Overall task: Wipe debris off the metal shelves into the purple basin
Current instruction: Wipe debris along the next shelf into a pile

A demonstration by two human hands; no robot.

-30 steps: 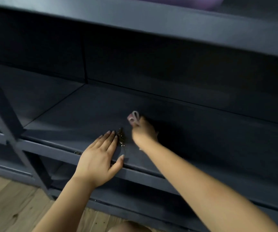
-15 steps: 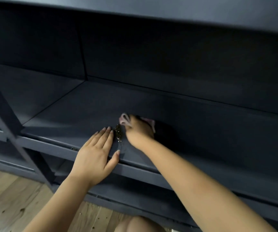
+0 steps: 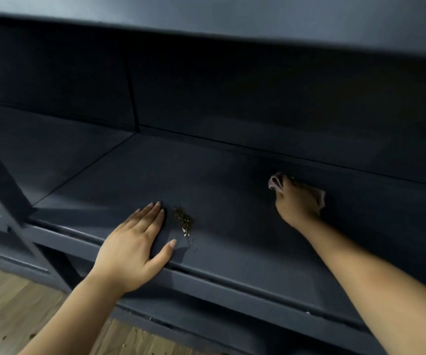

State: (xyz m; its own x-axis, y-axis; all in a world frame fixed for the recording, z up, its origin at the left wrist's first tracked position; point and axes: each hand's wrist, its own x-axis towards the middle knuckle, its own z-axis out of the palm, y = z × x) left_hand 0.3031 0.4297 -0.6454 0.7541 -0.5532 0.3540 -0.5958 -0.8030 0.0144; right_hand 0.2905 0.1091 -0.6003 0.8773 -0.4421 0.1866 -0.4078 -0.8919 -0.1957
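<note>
Wooden floor (image 3: 9, 303) shows at the lower left, below the dark metal shelf (image 3: 232, 252). On the shelf's front edge the left hand (image 3: 132, 247) lies flat, fingers straight and holding nothing. Just beside its fingertips sits a small pile of brownish debris (image 3: 183, 221). Well to the right, the right hand (image 3: 296, 201) grips what looks like a pinkish cloth (image 3: 274, 181) against the shelf.
</note>
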